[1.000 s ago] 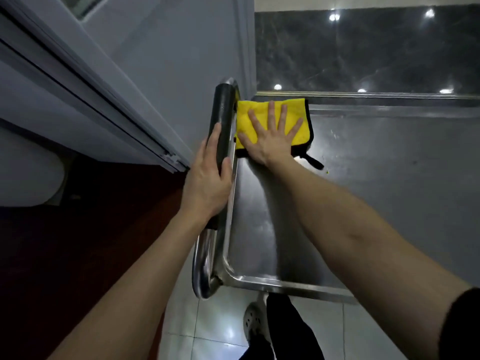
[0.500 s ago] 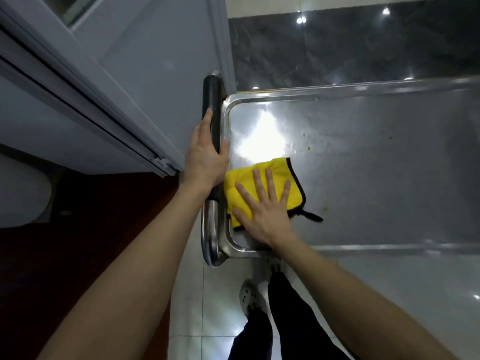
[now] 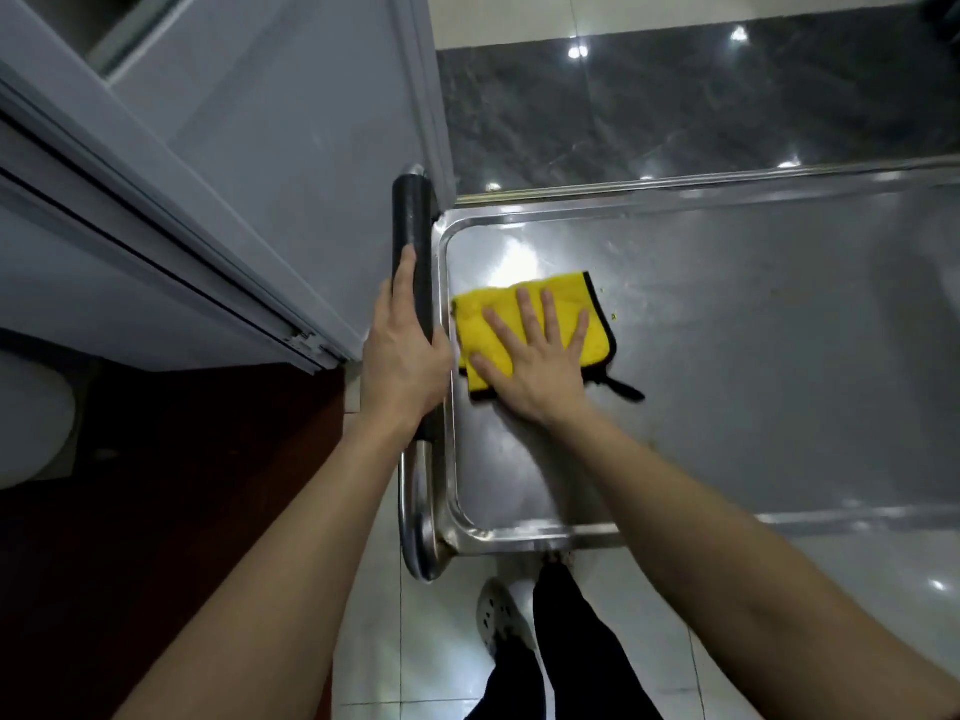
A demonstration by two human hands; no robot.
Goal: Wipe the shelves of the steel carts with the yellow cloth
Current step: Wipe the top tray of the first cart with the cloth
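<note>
Right hand (image 3: 540, 371) slid back up the shelf (image 3: 753, 381); yellow cloth (image 3: 483, 324) followed.

Grey door (image 3: 291, 163), marble floor (image 3: 675, 111), white shoe (image 3: 496, 615)

Two hands (image 3: 402, 366) (image 3: 537, 376), one yellow cloth (image 3: 483, 324), one cart (image 3: 727, 381)

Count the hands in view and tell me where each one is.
2. The left hand grips the cart's black handle; the right hand presses flat on the yellow cloth on the steel shelf. None seem hidden.
</note>
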